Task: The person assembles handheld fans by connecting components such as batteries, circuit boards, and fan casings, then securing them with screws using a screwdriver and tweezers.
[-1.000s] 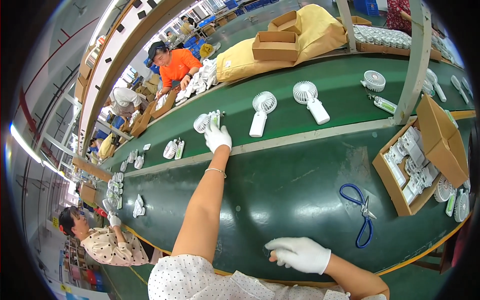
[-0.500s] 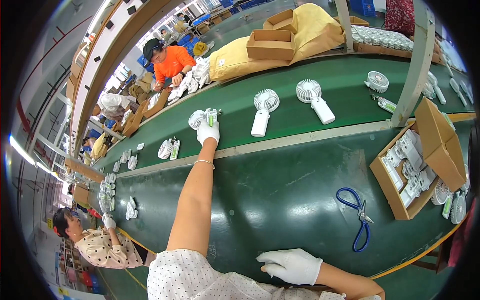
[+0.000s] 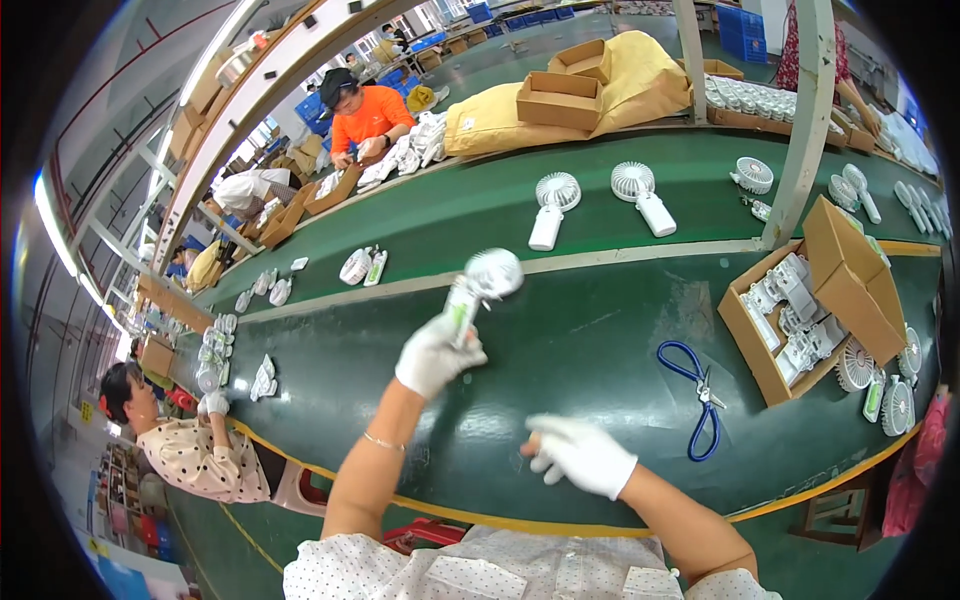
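Fan (image 3: 478, 288): small, white, handheld, raised above the green surface (image 3: 560, 350), tilted, head toward upper right. Left hand (image 3: 436, 354): white-gloved, fingers wrapped around the fan's handle. Right hand (image 3: 582, 455): white-gloved, resting on the surface near the front edge, fingers loosely spread, holding nothing. Scissors (image 3: 700, 395): blue-handled, lay flat to the right of the right hand. Box (image 3: 815, 300): open cardboard, held white parts, further right. Two fans (image 3: 595, 200): lay on the far belt beyond the raised fan.
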Demonstrator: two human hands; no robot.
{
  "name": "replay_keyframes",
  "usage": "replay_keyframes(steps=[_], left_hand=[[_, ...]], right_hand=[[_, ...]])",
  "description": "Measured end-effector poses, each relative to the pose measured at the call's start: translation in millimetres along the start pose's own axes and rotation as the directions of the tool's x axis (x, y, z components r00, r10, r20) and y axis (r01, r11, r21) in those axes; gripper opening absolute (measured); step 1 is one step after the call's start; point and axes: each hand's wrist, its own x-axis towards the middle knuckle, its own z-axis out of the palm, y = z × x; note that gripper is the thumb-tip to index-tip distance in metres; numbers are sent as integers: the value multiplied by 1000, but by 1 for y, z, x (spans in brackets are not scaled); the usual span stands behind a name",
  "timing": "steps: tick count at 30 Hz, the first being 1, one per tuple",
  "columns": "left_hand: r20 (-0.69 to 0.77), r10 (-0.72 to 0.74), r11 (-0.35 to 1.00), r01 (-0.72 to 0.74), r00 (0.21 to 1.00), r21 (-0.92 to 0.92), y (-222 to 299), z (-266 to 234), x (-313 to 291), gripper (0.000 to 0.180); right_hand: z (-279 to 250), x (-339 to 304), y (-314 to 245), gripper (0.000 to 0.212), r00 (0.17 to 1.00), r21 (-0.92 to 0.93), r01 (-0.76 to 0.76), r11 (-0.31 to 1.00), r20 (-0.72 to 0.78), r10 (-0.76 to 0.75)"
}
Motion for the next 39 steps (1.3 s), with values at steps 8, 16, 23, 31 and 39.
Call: replay_keyframes(steps=[8,16,23,31,39], left_hand=[[158,-377,564,91,913,821,-57,84,-81,36],[163,-102,873,10,981,487,-76,96,-82,21],[198,-429,645,145,881,750,-52,137,-106,22],[33,-34,856,12,999,517,-81,108,-79,29],[-276,273,955,-224,922,194,-114,103,-12,34]], right_hand=[[-18,17,11,46,971,279,126,952,-230,-61],[-25,23,11,59,992,408,41,912,-128,13],[-45,34,15,63,991,689,130,713,-119,-65],[-81,21,-4,43,867,611,490,622,-418,-272],[-32,23,8,74,623,-834,356,422,-126,-772]])
